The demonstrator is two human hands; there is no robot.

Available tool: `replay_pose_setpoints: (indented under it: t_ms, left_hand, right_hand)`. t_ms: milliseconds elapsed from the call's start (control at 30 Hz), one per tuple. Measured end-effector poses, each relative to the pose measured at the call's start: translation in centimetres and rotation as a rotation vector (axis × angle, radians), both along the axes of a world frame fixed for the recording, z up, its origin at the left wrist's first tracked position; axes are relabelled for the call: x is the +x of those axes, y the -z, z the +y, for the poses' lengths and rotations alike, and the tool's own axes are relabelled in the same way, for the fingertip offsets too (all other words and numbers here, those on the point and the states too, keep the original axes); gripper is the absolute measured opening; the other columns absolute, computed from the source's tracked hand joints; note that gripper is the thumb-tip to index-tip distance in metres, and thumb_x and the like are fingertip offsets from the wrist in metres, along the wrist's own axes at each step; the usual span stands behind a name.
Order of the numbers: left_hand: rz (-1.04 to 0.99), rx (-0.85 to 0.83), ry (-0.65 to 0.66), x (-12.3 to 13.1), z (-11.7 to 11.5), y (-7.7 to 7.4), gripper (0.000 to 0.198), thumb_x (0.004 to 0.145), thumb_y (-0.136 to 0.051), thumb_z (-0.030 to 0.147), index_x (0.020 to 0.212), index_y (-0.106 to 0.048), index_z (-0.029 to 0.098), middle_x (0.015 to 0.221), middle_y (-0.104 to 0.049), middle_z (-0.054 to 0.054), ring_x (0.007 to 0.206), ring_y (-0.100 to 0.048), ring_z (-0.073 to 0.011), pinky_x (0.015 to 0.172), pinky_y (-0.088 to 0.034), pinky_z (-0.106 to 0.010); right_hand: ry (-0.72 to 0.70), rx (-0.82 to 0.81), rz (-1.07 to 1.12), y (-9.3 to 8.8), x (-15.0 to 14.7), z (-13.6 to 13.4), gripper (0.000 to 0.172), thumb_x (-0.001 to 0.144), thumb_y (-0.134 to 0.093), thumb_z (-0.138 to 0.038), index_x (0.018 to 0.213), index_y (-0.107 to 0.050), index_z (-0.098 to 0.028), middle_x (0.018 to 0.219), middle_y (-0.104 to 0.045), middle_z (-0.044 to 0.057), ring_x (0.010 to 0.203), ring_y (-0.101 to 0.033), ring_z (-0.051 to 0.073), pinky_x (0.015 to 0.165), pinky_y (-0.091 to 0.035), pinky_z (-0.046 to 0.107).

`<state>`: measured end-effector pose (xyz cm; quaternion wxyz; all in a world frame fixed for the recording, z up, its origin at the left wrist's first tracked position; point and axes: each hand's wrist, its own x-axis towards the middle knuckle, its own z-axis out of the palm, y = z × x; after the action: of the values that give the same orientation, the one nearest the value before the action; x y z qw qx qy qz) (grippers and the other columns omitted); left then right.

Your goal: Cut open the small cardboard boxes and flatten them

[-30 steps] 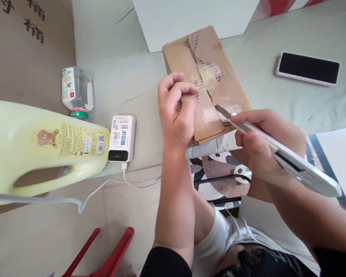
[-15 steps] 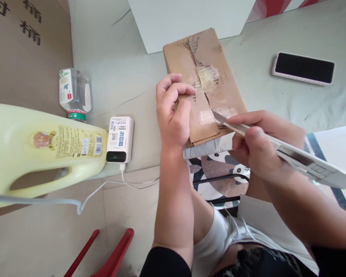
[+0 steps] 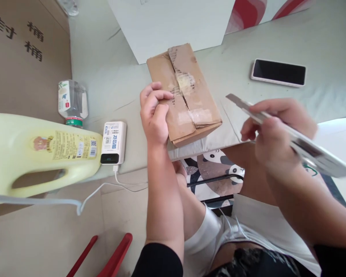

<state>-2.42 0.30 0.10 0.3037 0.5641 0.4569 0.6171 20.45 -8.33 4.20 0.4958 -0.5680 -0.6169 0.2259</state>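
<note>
A brown cardboard box (image 3: 197,94) lies on the cloth-covered table, its top seam partly slit and its surface torn around strips of clear tape. My left hand (image 3: 157,115) grips the box's left side, its bent fingers resting on the top. In my right hand (image 3: 279,130) is a white box cutter (image 3: 301,142), closed between thumb and fingers. Its bare blade points up and left, in the air to the right of the box and apart from it.
A smartphone (image 3: 279,72) lies at the back right. Behind the box stands a large white box (image 3: 173,27). To the left are a power bank (image 3: 113,142) with a cable, a clear plastic bottle (image 3: 72,102), a yellow jug (image 3: 25,142) and a big carton (image 3: 29,73).
The box cutter has come off the seam and moved right, away from the box. The box's near-right end now sits slightly raised at the seam. My left hand still holds the box.
</note>
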Motion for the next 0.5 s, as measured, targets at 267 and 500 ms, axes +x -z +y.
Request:
replay_pose_setpoints:
  t_ms: [267, 500]
  left_hand:
    - [-0.007, -0.014, -0.053, 0.5, 0.4, -0.1, 0.015, 0.086, -0.059, 0.031, 0.078, -0.068, 0.022, 0.123, -0.059, -0.007, 0.14, -0.046, -0.03, 0.125, -0.03, -0.055]
    - [-0.021, 0.018, 0.065, 0.9, 0.1, 1.7, 0.038, 0.074, -0.073, 0.06, 0.089, -0.07, 0.025, 0.142, -0.053, 0.0, 0.151, -0.033, -0.034, 0.13, -0.023, -0.053]
  right_hand:
    - [-0.137, -0.295, -0.48, 5.9, 3.6, 6.5, 0.06, 0.083, -0.053, -0.025, 0.142, -0.051, -0.016, 0.12, -0.07, 0.016, 0.106, -0.067, 0.036, 0.091, -0.056, 0.056]
    - [-0.155, -0.293, -0.611, 7.2, 6.5, 7.7, 0.076, 0.078, -0.045, -0.012, 0.154, -0.037, -0.017, 0.139, -0.062, 0.015, 0.121, -0.059, 0.041, 0.097, -0.05, 0.062]
